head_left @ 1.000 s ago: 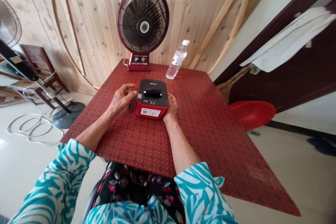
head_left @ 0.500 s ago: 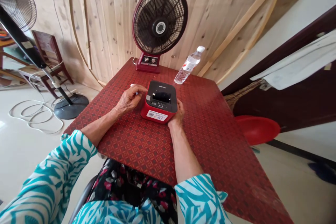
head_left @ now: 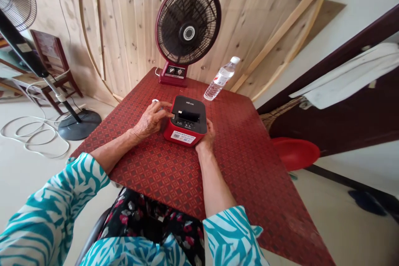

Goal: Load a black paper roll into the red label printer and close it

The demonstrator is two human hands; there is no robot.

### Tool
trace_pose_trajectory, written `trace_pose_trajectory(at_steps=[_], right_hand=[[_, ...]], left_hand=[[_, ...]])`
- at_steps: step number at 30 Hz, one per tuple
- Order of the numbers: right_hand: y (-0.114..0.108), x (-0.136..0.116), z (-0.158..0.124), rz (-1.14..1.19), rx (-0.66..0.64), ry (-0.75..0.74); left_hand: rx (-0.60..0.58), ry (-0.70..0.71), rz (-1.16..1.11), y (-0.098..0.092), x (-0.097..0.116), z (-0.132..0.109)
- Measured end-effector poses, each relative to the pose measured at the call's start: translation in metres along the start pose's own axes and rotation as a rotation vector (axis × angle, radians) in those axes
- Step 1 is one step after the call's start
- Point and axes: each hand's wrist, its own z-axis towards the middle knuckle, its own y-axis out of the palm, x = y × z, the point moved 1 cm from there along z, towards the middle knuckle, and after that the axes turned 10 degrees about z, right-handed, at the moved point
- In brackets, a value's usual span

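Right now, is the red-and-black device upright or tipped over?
Upright: the red-and-black device shows its black top facing up, its white label on the near side.

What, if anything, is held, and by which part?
The red-and-black device: the right hand steadies its right side; the left hand touches its top's left edge. Any grip underneath is hidden.

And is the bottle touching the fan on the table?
Apart: the head view shows tabletop between the bottle and the fan.
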Motion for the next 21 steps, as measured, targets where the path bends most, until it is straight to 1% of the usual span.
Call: trace_pose_trajectory(at_steps=[3,7,11,13,15,18,19,21], right_hand=[[0.000,-0.001,-0.002,0.000,0.008,-0.007],[0.000,-0.001,-0.003,-0.018,0.015,-0.031],[0.000,-0.002,-0.002,-0.025,0.011,-0.035],[0.000,-0.002,-0.001,-0.005,0.020,-0.012],[0.001,-0.003,-0.001,0.016,0.025,0.007],[0.002,-0.005,-0.003,0.026,0.033,-0.002],[0.003,-0.006,-0.003,0.026,0.034,-0.002],[0.003,-0.007,-0.003,0.028,0.037,0.013]], left_hand=[[-0.004,0.003,0.003,0.003,-0.001,0.002],[0.002,-0.016,-0.047,0.005,0.000,0.002],[0.039,-0.007,-0.068,0.002,0.003,-0.001],[0.057,-0.032,-0.093,-0.001,0.001,-0.002],[0.104,-0.130,-0.133,-0.003,-0.007,-0.004],[0.197,-0.391,-0.196,0.000,-0.032,-0.008],[0.197,-0.476,-0.219,0.004,-0.042,-0.010],[0.141,-0.605,-0.276,0.015,-0.059,-0.014]])
